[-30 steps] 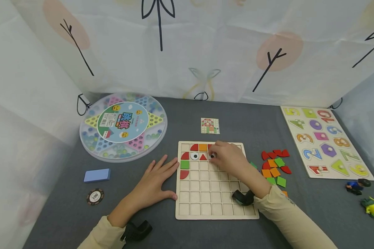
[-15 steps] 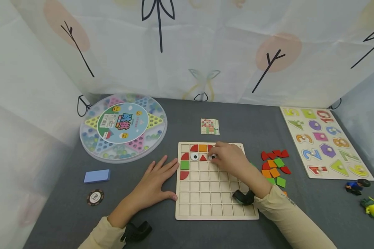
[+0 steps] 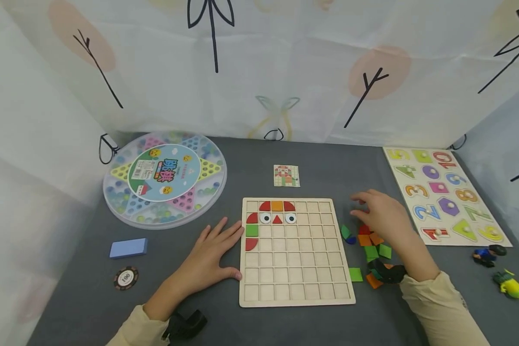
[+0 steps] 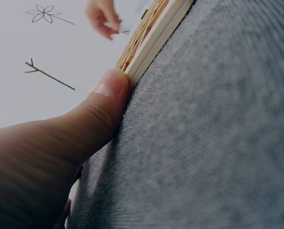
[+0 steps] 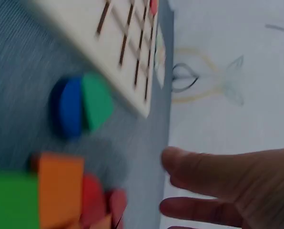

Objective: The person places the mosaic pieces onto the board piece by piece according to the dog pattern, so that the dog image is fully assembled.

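Observation:
A wooden grid board (image 3: pixel 298 274) lies at the middle of the table. Red rounded pieces, an orange square (image 3: pixel 277 206), a green square (image 3: pixel 252 230), a red triangle (image 3: pixel 277 220) and two eye pieces (image 3: pixel 290 218) sit in its upper left cells. My left hand (image 3: pixel 209 257) rests on the table, fingers spread, thumb and fingertips touching the board's left edge. Right of the board, my right hand (image 3: pixel 385 216) hovers over loose coloured pieces (image 3: pixel 364 240), fingers slightly bent and holding nothing. The right wrist view shows a green piece (image 5: pixel 95 101) against a blue piece (image 5: pixel 70 107).
A small pattern card (image 3: pixel 286 176) lies behind the board. A round marble game (image 3: pixel 164 178), a blue block (image 3: pixel 128 248) and a poker chip (image 3: pixel 126 278) are at the left. A number puzzle (image 3: pixel 447 197) and two toy figures (image 3: pixel 511 285) stand at the right.
My right hand has let go of the right eye piece, which now sits in its cell, and has moved right to above the loose pieces. The left hand stays at the board's edge.

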A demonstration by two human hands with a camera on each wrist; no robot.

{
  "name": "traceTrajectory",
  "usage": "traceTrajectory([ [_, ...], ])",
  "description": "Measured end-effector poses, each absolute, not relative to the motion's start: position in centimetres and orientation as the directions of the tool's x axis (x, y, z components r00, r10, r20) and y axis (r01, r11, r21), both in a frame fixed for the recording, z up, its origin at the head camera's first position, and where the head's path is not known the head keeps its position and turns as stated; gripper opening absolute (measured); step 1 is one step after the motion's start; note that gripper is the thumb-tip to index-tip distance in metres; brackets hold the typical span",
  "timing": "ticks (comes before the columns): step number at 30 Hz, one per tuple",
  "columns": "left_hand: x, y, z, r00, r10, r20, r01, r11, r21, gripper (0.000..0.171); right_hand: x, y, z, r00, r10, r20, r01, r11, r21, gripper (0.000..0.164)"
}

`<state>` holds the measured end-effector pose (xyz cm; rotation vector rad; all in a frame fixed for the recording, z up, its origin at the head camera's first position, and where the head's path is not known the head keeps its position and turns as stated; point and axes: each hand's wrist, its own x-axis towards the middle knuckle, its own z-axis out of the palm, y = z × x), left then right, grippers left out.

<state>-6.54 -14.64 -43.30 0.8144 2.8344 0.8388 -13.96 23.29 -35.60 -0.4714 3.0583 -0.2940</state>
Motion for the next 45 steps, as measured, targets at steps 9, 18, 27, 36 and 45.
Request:
traceTrajectory([
  [9, -6.5, -14.8, -43.5, -0.857, 0.509, 0.079, 0.471, 0.712, 0.52, 0.098, -14.8, 26.2, -36.7, -0.919, -0.367, -0.14, -0.334, 0.918, -0.213, 0.031],
  [18, -6.6, -14.7, -43.5, -0.851, 0.518, 0.085, 0.481, 0.705, 0.521, 0.098, -15.2, 25.9, -37.6, -0.919, -0.386, -0.082, -0.376, 0.919, -0.119, 0.019],
  [27, -6.6, -14.7, -43.4, -0.85, 0.52, 0.079, 0.482, 0.71, 0.514, 0.097, -15.2, 26.1, -38.0, -0.916, -0.398, -0.059, -0.391, 0.915, -0.099, 0.022],
  [36, -6.6, -14.7, -43.3, -0.854, 0.516, 0.066, 0.471, 0.714, 0.519, 0.098, -14.7, 24.7, -37.8, -0.885, -0.463, 0.045, -0.465, 0.876, -0.132, 0.021],
  [45, -6.6, -14.6, -43.2, -0.855, 0.515, 0.066, 0.47, 0.714, 0.518, 0.098, -13.0, 14.3, -36.5, -0.686, -0.71, 0.16, -0.727, 0.661, -0.183, 0.022],
])
